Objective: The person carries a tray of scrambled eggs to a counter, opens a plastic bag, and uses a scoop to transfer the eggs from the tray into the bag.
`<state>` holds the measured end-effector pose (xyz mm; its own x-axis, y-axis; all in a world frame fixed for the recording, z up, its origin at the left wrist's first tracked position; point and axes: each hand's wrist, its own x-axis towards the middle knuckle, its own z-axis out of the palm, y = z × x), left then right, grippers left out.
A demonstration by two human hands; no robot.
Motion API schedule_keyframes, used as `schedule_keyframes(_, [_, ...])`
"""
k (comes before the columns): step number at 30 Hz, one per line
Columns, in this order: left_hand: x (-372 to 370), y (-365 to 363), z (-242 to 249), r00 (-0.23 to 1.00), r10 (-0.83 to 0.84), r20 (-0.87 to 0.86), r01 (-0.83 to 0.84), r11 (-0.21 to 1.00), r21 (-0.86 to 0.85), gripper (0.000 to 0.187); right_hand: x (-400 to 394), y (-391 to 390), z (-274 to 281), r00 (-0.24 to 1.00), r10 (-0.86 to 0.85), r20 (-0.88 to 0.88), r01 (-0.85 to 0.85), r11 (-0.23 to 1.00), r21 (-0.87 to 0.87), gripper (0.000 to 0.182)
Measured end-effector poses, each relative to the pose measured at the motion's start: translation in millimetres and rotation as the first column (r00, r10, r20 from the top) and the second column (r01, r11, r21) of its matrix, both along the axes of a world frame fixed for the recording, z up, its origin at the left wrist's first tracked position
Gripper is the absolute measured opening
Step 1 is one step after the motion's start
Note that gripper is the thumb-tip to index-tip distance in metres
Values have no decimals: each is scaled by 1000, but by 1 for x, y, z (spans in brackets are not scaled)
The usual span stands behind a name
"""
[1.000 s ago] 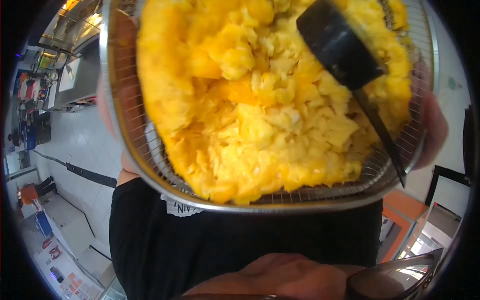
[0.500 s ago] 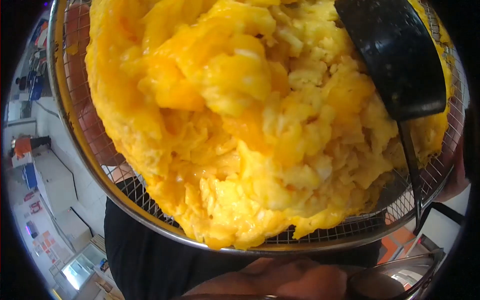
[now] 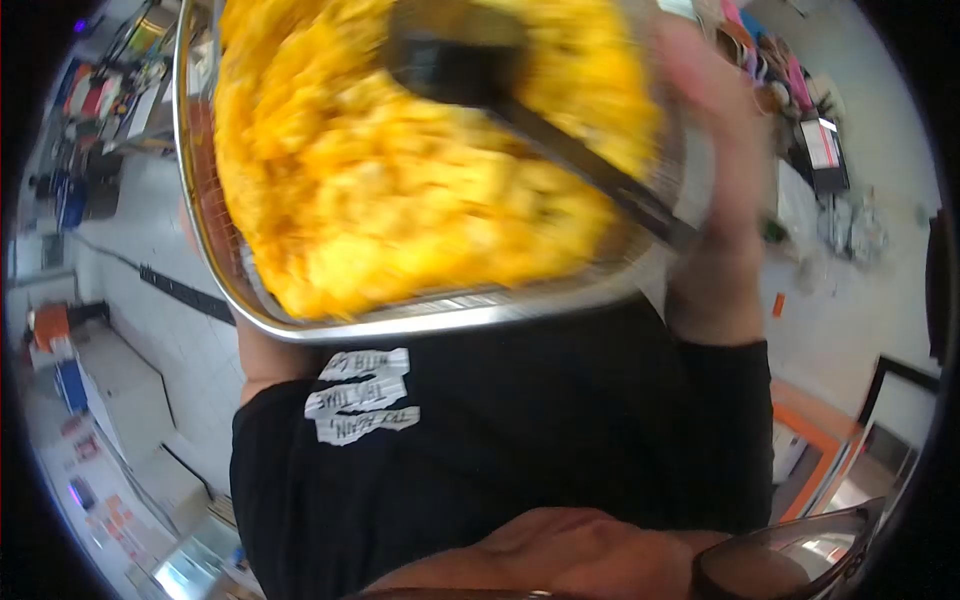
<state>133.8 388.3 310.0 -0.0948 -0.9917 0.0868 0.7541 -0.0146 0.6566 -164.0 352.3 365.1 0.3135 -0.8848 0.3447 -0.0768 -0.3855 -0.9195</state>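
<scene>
A metal-rimmed wire mesh basket (image 3: 450,318) is tilted towards me in front of my chest. It is heaped with yellow scrambled egg (image 3: 400,210). A black ladle (image 3: 600,170) lies across the egg, its bowl at the top and its handle slanting down to the right rim. My left hand (image 3: 187,222) is at the basket's left side, mostly hidden behind the wall, and supports it. Blurred by motion, my right hand (image 3: 720,110) is closed at the right side of the basket, close to the end of the ladle's handle.
Paper strips (image 3: 358,395) with writing are on my black shirt. Shelves of goods (image 3: 110,95) stand at the far left, and several items, among them a dark box (image 3: 828,165), lie at the right. An orange-edged table (image 3: 800,440) is at lower right.
The basket has moved up and away from my face, so my shirt and right forearm now show. The ladle has swung left across the egg.
</scene>
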Motion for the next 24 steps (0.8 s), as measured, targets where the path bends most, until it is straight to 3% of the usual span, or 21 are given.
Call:
schedule_keyframes(3, [25,-1,-15,999,0,32,0,1000,28,57,42,-12,-38,965,116,236,-150,980,132,41])
schedule_keyframes(6, [41,-1,-40,997,18,71,-23,998,66,58,86,-21,-90,814,202,545,-372,902,221,42])
schedule_keyframes(9, [72,-3,-76,992,29,122,-45,990,134,59,103,-19,-136,753,130,645,-517,723,458,52])
schedule_keyframes(10, [114,-15,-92,990,31,135,-55,982,182,60,149,-35,-151,736,77,672,-533,679,506,54])
schedule_keyframes(12, [137,-13,-128,985,12,170,-54,968,245,58,161,-31,-178,693,-11,720,-579,586,567,59])
schedule_keyframes(15, [153,-12,-187,990,-57,127,11,940,341,57,154,-22,-220,780,-28,626,-538,482,692,71])
schedule_keyframes(18, [158,-3,-246,995,-99,21,74,857,510,46,145,-6,-276,875,-10,484,-407,527,746,72])
schedule_keyframes(20, [152,2,-297,980,-160,122,62,815,576,41,128,6,-301,863,-87,498,-387,518,763,72])
schedule_keyframes(21, [141,-1,-318,977,-193,92,99,787,609,42,117,10,-313,856,-132,500,-372,514,773,73])
schedule_keyframes(24, [107,-9,-319,973,-220,72,107,706,700,40,106,25,-350,874,-191,446,-315,475,821,72])
